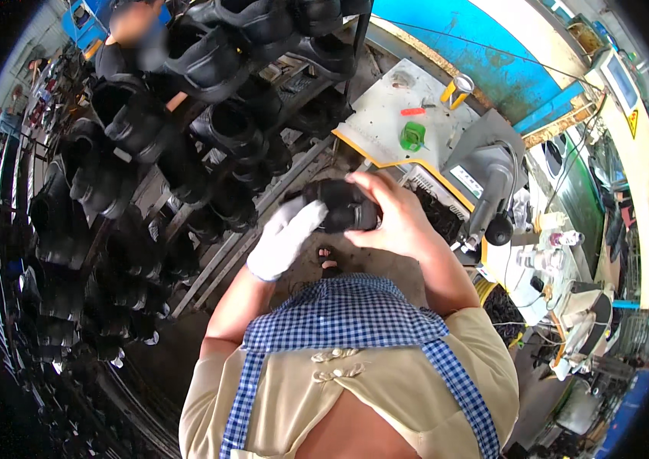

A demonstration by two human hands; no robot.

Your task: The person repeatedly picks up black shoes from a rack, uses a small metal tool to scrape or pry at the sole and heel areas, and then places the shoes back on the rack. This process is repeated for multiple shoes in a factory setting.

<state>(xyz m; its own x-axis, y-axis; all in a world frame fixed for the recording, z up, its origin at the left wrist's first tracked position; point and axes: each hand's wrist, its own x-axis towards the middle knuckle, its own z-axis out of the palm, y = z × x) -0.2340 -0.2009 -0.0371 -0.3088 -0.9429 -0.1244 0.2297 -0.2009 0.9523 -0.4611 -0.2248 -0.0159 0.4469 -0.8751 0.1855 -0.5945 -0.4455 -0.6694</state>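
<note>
In front of my chest I hold a black shoe (pixel 337 205), up between both hands. My left hand (pixel 285 240) wears a white glove and grips the shoe's left end, its fingers lying over the upper. On the other side, my bare right hand (pixel 395 216) clasps the right end between thumb and fingers. The underside of the shoe is hidden from this view.
Rows of black shoes (pixel 133 122) hang on a metal rack (pixel 221 256) to my left. Ahead stands a white worktable (pixel 376 107) with a green container (pixel 412 136), a red-handled tool (pixel 413 112) and a yellow cylinder (pixel 458 90). A grey machine (pixel 485 183) is at right.
</note>
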